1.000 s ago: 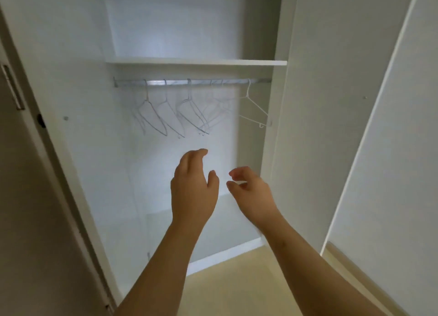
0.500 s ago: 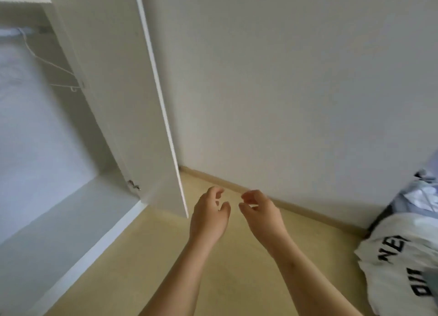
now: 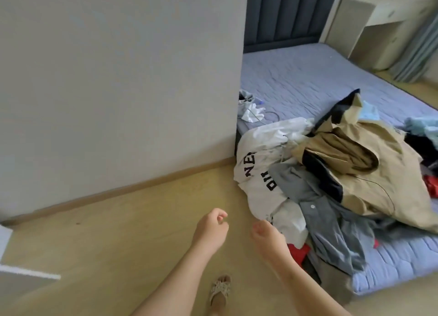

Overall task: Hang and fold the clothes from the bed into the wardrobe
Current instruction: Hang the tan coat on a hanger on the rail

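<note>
Beige floor (image 3: 118, 232), one bed (image 3: 308, 78), one clothes heap (image 3: 355, 168); left hand (image 3: 211, 230), right hand (image 3: 267, 240) empty.

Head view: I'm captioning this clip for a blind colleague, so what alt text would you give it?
An empty left hand and right hand hang with loosely curled fingers over a wooden floor beside a bed heaped with clothes: a white lettered top, a grey-blue shirt and a tan jacket. A white wall fills the left.

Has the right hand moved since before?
Yes. The right hand moved rightward: it is now beside the edge of the white top with black letters, which lay well to its right before.
</note>
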`<action>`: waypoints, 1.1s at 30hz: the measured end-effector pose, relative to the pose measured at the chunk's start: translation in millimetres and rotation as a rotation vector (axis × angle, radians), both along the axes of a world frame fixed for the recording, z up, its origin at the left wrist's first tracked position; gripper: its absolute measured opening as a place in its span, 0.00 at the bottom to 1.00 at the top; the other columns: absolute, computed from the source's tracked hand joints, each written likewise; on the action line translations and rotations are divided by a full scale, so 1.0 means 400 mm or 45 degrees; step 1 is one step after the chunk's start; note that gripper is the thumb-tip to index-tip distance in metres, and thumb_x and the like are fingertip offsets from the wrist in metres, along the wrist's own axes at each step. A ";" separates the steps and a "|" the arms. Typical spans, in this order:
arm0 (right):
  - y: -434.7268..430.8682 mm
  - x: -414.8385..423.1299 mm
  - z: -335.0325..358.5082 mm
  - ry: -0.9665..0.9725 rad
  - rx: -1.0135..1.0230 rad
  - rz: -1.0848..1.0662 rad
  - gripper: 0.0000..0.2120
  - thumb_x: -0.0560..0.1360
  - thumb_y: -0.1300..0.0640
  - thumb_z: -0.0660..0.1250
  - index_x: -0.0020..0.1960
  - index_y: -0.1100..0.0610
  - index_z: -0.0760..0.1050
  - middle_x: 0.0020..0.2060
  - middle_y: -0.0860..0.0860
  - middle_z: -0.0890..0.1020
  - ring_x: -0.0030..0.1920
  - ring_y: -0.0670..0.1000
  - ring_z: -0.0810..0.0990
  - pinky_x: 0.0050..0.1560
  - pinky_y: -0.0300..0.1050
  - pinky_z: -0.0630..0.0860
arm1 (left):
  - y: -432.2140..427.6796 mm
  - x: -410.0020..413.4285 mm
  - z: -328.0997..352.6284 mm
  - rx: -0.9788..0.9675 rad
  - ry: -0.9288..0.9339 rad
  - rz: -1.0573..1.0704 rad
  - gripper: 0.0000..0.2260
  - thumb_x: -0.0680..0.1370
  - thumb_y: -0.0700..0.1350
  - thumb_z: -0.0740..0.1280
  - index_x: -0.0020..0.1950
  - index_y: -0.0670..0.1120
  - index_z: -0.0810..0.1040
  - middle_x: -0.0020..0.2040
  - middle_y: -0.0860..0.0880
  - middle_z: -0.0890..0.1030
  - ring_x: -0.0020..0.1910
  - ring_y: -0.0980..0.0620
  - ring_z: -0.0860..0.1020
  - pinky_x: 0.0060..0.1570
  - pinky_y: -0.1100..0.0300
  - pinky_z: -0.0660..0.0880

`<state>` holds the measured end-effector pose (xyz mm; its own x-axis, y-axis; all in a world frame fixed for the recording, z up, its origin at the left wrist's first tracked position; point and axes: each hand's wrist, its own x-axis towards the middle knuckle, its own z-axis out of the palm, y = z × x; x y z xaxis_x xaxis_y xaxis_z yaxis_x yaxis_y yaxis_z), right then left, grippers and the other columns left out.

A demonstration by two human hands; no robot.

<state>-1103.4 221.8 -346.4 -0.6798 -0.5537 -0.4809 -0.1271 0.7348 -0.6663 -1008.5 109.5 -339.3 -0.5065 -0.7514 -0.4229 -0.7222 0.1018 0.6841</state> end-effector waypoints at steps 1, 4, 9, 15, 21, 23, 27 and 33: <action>-0.002 -0.029 -0.008 0.008 0.027 -0.032 0.06 0.75 0.57 0.56 0.49 0.50 0.70 0.40 0.44 0.75 0.36 0.41 0.71 0.29 0.34 0.66 | -0.013 -0.043 -0.007 0.022 0.004 -0.052 0.08 0.76 0.43 0.60 0.50 0.55 0.73 0.54 0.54 0.76 0.44 0.55 0.73 0.38 0.64 0.67; -0.009 -0.106 -0.017 0.025 0.121 -0.101 0.09 0.76 0.58 0.56 0.53 0.55 0.72 0.44 0.50 0.78 0.39 0.46 0.73 0.35 0.39 0.68 | -0.035 -0.160 -0.020 0.092 -0.006 -0.251 0.10 0.75 0.41 0.59 0.53 0.52 0.74 0.50 0.55 0.74 0.47 0.54 0.73 0.42 0.65 0.69; 0.009 -0.201 -0.036 0.016 0.187 -0.262 0.07 0.75 0.58 0.57 0.49 0.54 0.72 0.43 0.50 0.78 0.41 0.48 0.75 0.34 0.38 0.67 | -0.046 -0.307 -0.044 0.179 -0.070 -0.525 0.10 0.75 0.40 0.59 0.52 0.52 0.73 0.50 0.54 0.73 0.45 0.52 0.73 0.41 0.65 0.68; 0.052 -0.317 -0.052 -0.058 0.104 -0.490 0.06 0.76 0.58 0.58 0.50 0.50 0.71 0.43 0.45 0.75 0.42 0.44 0.74 0.37 0.35 0.69 | -0.034 -0.486 -0.057 0.230 -0.088 -0.651 0.09 0.76 0.38 0.58 0.51 0.50 0.72 0.50 0.52 0.73 0.45 0.53 0.72 0.31 0.69 0.65; 0.086 -0.524 -0.082 -0.079 0.040 -0.599 0.08 0.76 0.58 0.58 0.53 0.52 0.72 0.47 0.48 0.77 0.43 0.44 0.74 0.37 0.36 0.69 | -0.029 -0.712 -0.086 0.237 -0.118 -0.682 0.08 0.77 0.40 0.58 0.50 0.53 0.71 0.48 0.54 0.74 0.45 0.54 0.73 0.42 0.63 0.69; 0.089 -0.617 -0.097 -0.101 0.035 -0.583 0.08 0.76 0.58 0.58 0.54 0.53 0.72 0.48 0.48 0.77 0.46 0.46 0.75 0.42 0.39 0.70 | -0.035 -0.798 -0.104 0.224 -0.138 -0.656 0.08 0.77 0.41 0.58 0.49 0.54 0.71 0.50 0.54 0.75 0.44 0.56 0.73 0.39 0.64 0.69; 0.096 -0.816 -0.131 -0.158 0.035 -0.551 0.08 0.76 0.58 0.58 0.54 0.54 0.72 0.45 0.48 0.77 0.43 0.48 0.75 0.40 0.40 0.70 | -0.034 -0.970 -0.155 0.265 -0.196 -0.541 0.09 0.76 0.40 0.58 0.45 0.56 0.71 0.51 0.50 0.77 0.47 0.51 0.76 0.44 0.59 0.74; 0.117 -1.059 -0.226 -0.181 0.147 -0.474 0.11 0.76 0.59 0.59 0.56 0.55 0.73 0.48 0.49 0.76 0.44 0.47 0.72 0.41 0.40 0.65 | -0.019 -1.187 -0.276 0.435 -0.273 -0.140 0.09 0.76 0.41 0.60 0.54 0.50 0.75 0.49 0.49 0.77 0.46 0.48 0.77 0.45 0.57 0.74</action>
